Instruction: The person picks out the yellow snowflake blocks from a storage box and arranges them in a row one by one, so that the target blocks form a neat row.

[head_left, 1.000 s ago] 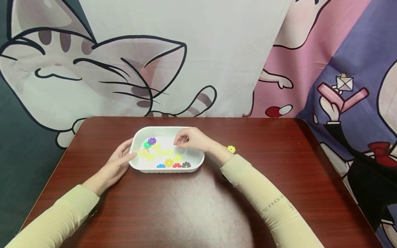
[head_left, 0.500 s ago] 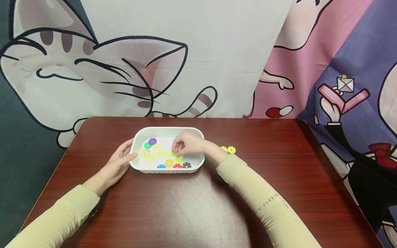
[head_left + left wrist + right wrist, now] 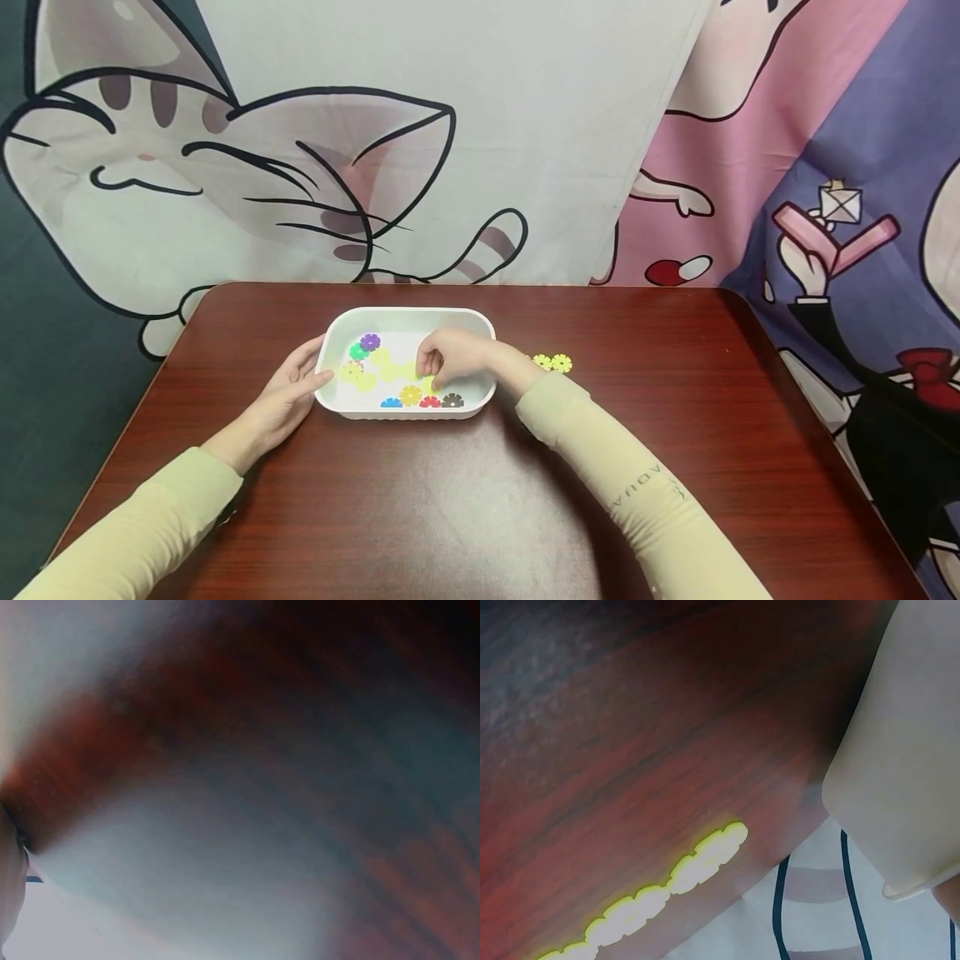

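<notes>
My left hand [image 3: 279,393] grips the left end of a white plastic tray [image 3: 408,311], thumb over the rim and fingers along the outside. My right hand [image 3: 461,354] reaches down into the tray from the right, its fingers curled and thumb low, fingertips right at a yellow snowflake building disc [image 3: 427,386]. I cannot tell whether they pinch it. Further yellow discs [image 3: 383,367] lie left of those fingertips. Purple [image 3: 370,342], green [image 3: 358,352], blue [image 3: 392,402], orange-yellow [image 3: 410,396], red [image 3: 430,402] and dark grey [image 3: 452,401] discs lie around them.
On the brown table [image 3: 420,508], right of the tray, lies a row of joined yellow discs [image 3: 552,362], larger in the right wrist view [image 3: 705,859]. A cartoon-printed cloth [image 3: 555,150] hangs behind the table. The left wrist view is mostly blur.
My right hand has moved lower and slightly left inside the tray, down to the yellow discs. The left hand keeps its grip, and more of the yellow row beyond my right arm shows.
</notes>
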`<state>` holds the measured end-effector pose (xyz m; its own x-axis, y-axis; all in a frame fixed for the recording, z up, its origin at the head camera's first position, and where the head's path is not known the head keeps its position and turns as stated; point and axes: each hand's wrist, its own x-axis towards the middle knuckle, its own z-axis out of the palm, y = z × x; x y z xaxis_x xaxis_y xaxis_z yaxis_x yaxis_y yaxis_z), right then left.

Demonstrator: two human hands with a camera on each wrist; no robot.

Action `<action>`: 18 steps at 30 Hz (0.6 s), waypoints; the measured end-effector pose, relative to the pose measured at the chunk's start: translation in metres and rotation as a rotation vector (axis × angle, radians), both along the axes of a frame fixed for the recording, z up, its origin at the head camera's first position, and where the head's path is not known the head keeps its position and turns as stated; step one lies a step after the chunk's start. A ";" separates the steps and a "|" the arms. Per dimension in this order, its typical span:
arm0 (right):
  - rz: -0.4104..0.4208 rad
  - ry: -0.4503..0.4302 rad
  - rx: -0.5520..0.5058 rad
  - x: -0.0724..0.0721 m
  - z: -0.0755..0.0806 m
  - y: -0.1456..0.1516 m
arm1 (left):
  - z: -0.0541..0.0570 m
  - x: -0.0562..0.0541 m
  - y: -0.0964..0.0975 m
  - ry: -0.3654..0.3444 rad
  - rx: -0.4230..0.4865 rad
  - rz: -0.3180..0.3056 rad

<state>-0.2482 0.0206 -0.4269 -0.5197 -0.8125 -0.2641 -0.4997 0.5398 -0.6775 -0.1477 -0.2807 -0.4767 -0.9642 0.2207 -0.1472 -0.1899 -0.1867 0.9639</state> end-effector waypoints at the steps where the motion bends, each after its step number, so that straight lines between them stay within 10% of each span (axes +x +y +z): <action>1: 0.002 0.001 0.003 0.000 -0.001 -0.001 | 0.000 0.000 0.000 0.002 0.001 0.000; 18: 0.017 0.068 0.032 0.002 -0.008 -0.005 | 0.000 0.000 0.001 -0.004 -0.011 0.003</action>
